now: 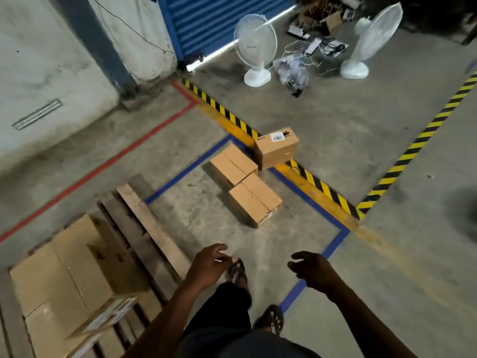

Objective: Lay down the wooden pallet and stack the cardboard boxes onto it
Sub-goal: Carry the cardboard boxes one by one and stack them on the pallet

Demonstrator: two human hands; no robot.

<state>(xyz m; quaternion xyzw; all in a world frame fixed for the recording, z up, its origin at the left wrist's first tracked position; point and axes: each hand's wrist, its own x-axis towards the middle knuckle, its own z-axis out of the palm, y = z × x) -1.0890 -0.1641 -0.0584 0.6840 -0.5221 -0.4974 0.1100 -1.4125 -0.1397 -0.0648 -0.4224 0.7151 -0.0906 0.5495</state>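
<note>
Concrete warehouse floor (322, 117), marked with a blue taped square, a red line and yellow-black hazard tape; a blue roller door (219, 21) and two white fans (255, 47) stand at the far side, with a clutter of cables between them. My wooden pallet (144, 228) lies flat on the floor at the near left, across the left corner of the blue square. Several cardboard boxes (72, 275) already sit on it, touching one another. Three loose boxes remain in the far part of the square: the nearest box (254, 198) touches the middle box (232, 164), and the labelled box (276, 147) stands on the hazard tape just beside them. My left hand (209, 262) and right hand (312, 267) are both out in front of me, fingers loosely curled, holding nothing. I judge the loose boxes to be stiff, sealed cartons, compact enough for a two-handed lift and probably of moderate weight, though the contents are unseen. The smooth card may slip, so the best hold is a palm on each of two opposite side faces, low down, fingertips hooked under the bottom edges. The taped top seams give no grip.
</note>
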